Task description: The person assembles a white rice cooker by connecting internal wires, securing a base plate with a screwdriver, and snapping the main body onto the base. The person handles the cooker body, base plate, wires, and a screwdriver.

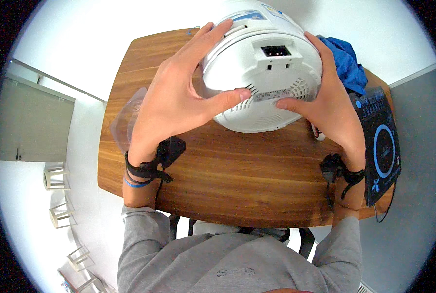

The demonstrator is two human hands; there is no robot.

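Observation:
Between my two hands is a white rounded appliance (pixel 271 110), which looks like a rice cooker, tipped so that its underside faces me. A socket for a power cord, vent slots and a small label show on that underside. My left hand (pixel 181 90) grips its left side, thumb pressed on the base near the vents and fingers along the body. My right hand (pixel 332 93) holds the right side in the same way, its thumb beside the label. The far side of the appliance runs out of view at the top.
A black induction cooktop (pixel 380 146) with a blue ring lies at the right of the wooden table (pixel 257 180). Behind it is a crumpled blue cloth (pixel 346 63). A clear plastic piece (pixel 125 119) lies at the left edge. Several stools (pixel 57 180) stand along the left.

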